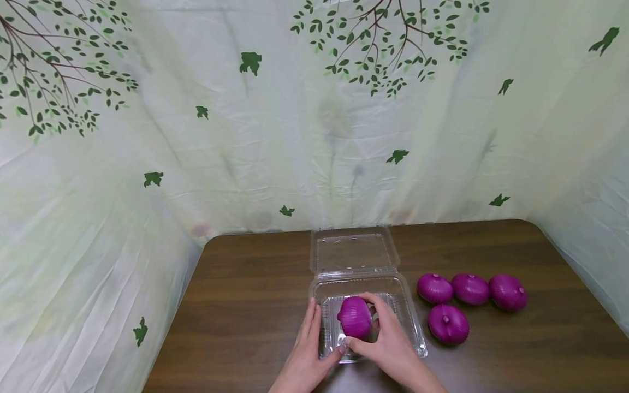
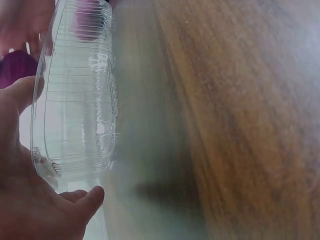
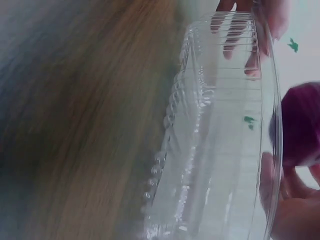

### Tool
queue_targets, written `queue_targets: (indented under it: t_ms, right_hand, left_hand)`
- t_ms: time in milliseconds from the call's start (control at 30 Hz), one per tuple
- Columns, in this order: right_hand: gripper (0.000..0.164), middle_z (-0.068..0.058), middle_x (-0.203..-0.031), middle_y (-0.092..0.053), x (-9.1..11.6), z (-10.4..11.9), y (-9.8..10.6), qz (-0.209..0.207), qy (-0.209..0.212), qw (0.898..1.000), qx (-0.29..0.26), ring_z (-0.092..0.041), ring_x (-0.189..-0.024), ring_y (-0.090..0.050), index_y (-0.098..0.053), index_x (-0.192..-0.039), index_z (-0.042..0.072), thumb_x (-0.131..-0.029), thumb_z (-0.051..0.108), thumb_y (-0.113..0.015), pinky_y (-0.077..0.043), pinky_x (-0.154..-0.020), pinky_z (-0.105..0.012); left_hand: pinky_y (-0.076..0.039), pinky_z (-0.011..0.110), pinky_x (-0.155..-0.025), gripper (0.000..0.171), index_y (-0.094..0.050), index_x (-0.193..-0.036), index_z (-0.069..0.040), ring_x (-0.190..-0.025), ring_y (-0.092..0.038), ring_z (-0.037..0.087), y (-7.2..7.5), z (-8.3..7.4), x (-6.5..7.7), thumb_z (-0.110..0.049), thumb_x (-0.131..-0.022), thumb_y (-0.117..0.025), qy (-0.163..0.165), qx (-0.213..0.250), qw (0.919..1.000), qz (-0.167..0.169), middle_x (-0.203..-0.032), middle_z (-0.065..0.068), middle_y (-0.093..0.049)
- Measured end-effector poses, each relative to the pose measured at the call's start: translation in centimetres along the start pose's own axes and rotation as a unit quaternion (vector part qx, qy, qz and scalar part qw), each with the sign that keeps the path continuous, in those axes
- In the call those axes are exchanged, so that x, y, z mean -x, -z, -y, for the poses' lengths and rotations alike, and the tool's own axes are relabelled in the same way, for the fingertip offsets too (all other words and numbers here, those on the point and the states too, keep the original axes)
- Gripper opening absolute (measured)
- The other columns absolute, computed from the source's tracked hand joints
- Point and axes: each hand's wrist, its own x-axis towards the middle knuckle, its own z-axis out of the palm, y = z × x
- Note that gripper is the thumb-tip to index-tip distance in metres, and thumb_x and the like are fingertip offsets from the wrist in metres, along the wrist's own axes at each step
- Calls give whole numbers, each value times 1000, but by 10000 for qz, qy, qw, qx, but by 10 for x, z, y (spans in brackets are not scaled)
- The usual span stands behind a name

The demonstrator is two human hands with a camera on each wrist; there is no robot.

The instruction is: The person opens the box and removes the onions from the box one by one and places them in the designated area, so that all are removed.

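Observation:
A clear plastic clamshell container (image 1: 414, 322) lies on the table with its lid (image 1: 355, 252) folded back behind it. My right hand (image 1: 388, 341) holds a purple onion (image 1: 355, 317) over the tray, thumb in front and fingers behind. In the right wrist view the onion (image 3: 301, 125) shows above the container's rim. My left hand (image 1: 310, 344) rests at the container's left front corner. Its fingers lie straight along the left side, and its thumb (image 2: 25, 92) reaches to the front rim.
Several more purple onions sit right of the container: a row of three at the back, with the middle one (image 1: 470, 289) between two others, and one (image 1: 448, 324) in front. The brown wooden table (image 1: 245, 311) meets a leaf-patterned curtain (image 1: 275, 136) at the back.

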Motion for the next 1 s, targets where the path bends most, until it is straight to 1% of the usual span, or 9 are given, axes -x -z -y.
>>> queue_targets:
  t_ms: [100, 233, 300, 433, 600, 700, 833, 900, 1000]
  right_hand:
    - [88, 14, -115, -53, 3, -2, 5, -154, 76, 9998, 112, -12, -88, -53, -45, -135, 44, -63, 24, -92, -50, -72, -31]
    - [98, 17, -125, -50, 7, -5, 10, -105, 129, 9997, 195, -11, -91, -51, -39, -140, 48, -62, 21, -92, -49, -74, -32]
    - [100, 16, -129, -48, 10, -6, 13, -21, 132, 9998, 173, -10, -96, -53, -38, -143, 48, -62, 21, -91, -50, -77, -33]
    - [102, 15, -131, -45, 16, -9, 19, 101, 167, 9998, 67, -10, -103, -55, -37, -146, 44, -63, 16, -90, -52, -82, -33]
    - [103, 10, -132, -47, 23, -16, 29, -95, 554, 9982, 209, -10, -107, -57, -41, -146, 37, -60, 10, -91, -53, -85, -36]
    - [101, 7, -132, -49, 27, -20, 36, -335, 836, 9950, 435, -10, -107, -57, -44, -144, 34, -58, 13, -92, -53, -83, -37]
    - [97, 5, -132, -50, 31, -26, 47, -636, 1381, 9853, 776, -11, -108, -56, -49, -141, 25, -56, 14, -94, -55, -81, -37]
    - [96, 4, -133, -49, 33, -28, 53, -689, 1623, 9803, 888, -12, -108, -55, -49, -141, 20, -56, 13, -94, -56, -78, -36]
    - [98, 1, -135, -48, 35, -32, 60, -710, 1843, 9754, 977, -11, -111, -53, -49, -141, 17, -55, 10, -94, -55, -78, -35]
  left_hand:
    - [-29, 56, -109, 99, -18, -156, -2, -146, -15, 32, 1, 0, -1, -53, -88, -66, 31, 20, 10000, 61, -165, 0, 2]
    - [-27, 56, -110, 99, -17, -156, -1, -147, -13, 32, 1, 1, -1, -52, -88, -67, 1, 53, 10000, 80, -165, 0, 3]
    - [-27, 56, -110, 98, -17, -156, -1, -147, -13, 32, 1, 1, -1, -51, -88, -67, -24, 83, 9999, 69, -165, 1, 3]
    - [-26, 56, -110, 98, -17, -156, -1, -147, -12, 32, 1, 1, -3, -50, -89, -67, -89, 127, 9999, 44, -165, 2, 2]
    - [-26, 56, -110, 98, -17, -156, -1, -147, -11, 32, 1, 3, -4, -50, -88, -67, -119, 148, 9998, 22, -165, 3, 2]
    - [-25, 56, -111, 98, -17, -156, -1, -147, -11, 31, 1, 3, -4, -50, -88, -68, -125, 155, 9998, -12, -165, 3, 1]
    - [-25, 57, -110, 98, -17, -156, -1, -147, -11, 32, 1, 3, -5, -51, -88, -67, -118, 166, 9998, -11, -165, 3, 1]
    - [-25, 58, -110, 98, -17, -156, -1, -147, -10, 33, 1, 3, -5, -51, -88, -67, -98, 172, 9998, 10, -165, 3, 2]
    - [-24, 60, -109, 97, -17, -156, 0, -147, -11, 35, 1, 2, -6, -50, -89, -67, -101, 206, 9997, 18, -165, 4, 2]
